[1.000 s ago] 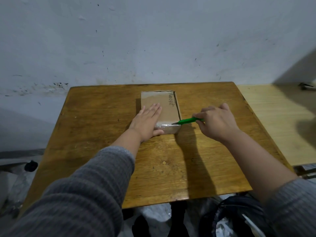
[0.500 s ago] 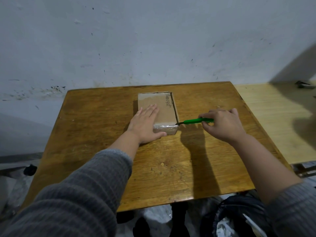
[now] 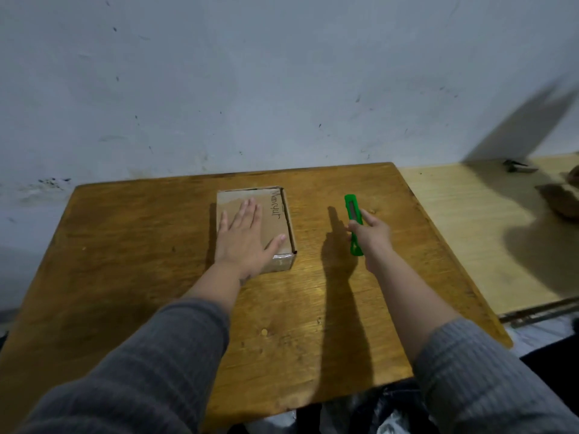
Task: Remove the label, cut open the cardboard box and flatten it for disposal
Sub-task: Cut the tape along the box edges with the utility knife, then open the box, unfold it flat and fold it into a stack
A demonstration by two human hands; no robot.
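Cardboard box [image 3: 275, 223] lying flat on the wooden table [image 3: 125, 261], beneath the straight, slightly spread fingers of the left hand [image 3: 242, 242], which presses its top; handwriting shows just beyond the thumb. Right hand [image 3: 371, 234], well apart from the box, grips a green utility knife [image 3: 353, 214], fingers curled around its handle.

My matt cardboard box [image 3: 255, 227] has glossy tape on its near end; my cutter [image 3: 354, 225] is shiny green plastic; the counter [image 3: 141, 261] is varnished, worn wood.
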